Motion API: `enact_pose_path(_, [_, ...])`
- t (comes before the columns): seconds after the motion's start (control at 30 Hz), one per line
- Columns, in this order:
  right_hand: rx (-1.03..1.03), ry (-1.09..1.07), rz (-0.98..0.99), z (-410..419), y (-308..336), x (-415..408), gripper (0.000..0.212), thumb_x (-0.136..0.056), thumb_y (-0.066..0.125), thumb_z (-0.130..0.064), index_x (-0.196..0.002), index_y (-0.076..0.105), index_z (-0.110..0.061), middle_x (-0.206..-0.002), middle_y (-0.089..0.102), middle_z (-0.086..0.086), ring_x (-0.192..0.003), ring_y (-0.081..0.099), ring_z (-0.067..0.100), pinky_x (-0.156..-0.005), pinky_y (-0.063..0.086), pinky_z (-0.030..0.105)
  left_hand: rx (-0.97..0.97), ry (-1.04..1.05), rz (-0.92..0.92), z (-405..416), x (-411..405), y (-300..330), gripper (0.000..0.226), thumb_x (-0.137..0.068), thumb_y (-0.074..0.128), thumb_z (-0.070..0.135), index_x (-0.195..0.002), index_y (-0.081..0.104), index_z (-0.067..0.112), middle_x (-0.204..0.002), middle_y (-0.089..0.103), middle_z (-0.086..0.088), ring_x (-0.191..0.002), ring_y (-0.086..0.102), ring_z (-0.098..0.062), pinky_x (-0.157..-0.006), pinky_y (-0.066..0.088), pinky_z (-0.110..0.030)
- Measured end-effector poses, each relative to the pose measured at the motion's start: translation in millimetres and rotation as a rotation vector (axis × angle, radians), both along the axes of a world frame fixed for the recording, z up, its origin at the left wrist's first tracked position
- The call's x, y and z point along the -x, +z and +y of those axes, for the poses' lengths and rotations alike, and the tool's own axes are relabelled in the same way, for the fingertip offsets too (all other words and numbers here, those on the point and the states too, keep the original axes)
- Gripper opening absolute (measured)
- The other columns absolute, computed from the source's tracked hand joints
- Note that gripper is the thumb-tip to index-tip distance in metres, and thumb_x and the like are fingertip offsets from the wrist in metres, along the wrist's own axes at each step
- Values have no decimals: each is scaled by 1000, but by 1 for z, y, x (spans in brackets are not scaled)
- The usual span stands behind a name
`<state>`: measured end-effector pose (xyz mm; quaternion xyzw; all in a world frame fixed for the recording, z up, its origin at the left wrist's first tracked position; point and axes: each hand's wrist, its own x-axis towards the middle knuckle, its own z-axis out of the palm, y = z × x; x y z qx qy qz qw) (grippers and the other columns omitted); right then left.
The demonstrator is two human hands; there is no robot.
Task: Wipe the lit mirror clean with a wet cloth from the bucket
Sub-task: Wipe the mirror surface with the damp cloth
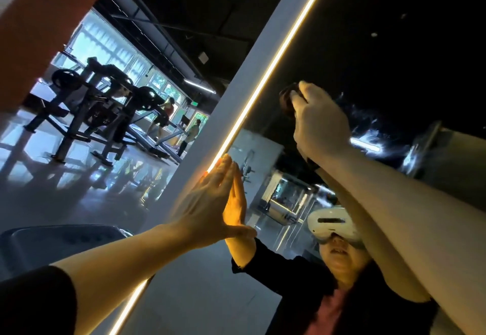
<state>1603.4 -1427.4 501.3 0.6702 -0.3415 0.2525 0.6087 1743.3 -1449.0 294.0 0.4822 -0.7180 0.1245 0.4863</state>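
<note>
The mirror [394, 45] fills the right half of the head view, tilted, with a glowing light strip [273, 63] along its left edge. My right hand [319, 121] grips a dark cloth [288, 98] and presses it against the glass high up. Wet streaks [368, 129] shine on the glass just right of that hand. My left hand [210, 203] lies flat with straight fingers against the mirror's lit edge, lower down. The bucket is out of view.
A grey frame [231, 113] borders the mirror on the left. Beyond it lies a gym floor with a weight machine [100, 103], treadmills and two people in the distance. The glass reflects a person wearing a white headset [332, 223].
</note>
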Motion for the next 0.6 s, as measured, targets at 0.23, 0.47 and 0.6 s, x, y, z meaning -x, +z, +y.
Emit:
enact_pose_path(0.23, [-112, -38, 333, -10, -47, -13, 44, -90, 59, -13, -133, 58, -3, -134, 58, 18, -125, 56, 34, -101, 48, 38, 65, 35, -28, -7, -3, -5, 127, -55, 38, 90, -143, -27, 25, -153, -26, 5, -145, -14, -17, -109, -5, -30])
enact_pose_path(0.47, [-79, -26, 213, -19, -46, -31, 42, -92, 61, -14, -133, 57, -4, -135, 57, 17, -129, 51, 35, -105, 45, 40, 44, 52, -41, -5, -3, -7, 123, -58, 39, 87, -138, -31, 26, -150, -29, 7, -138, -20, -13, -108, -7, -30])
enact_pose_path(0.6, [-120, -6, 308, -16, -51, -21, 42, -88, 71, -12, -128, 63, -3, -131, 61, 18, -122, 58, 38, -99, 49, 43, 31, 47, -26, -3, 0, -6, 122, -58, 38, 87, -139, -31, 26, -151, -29, 8, -139, -20, -13, -107, -5, -30])
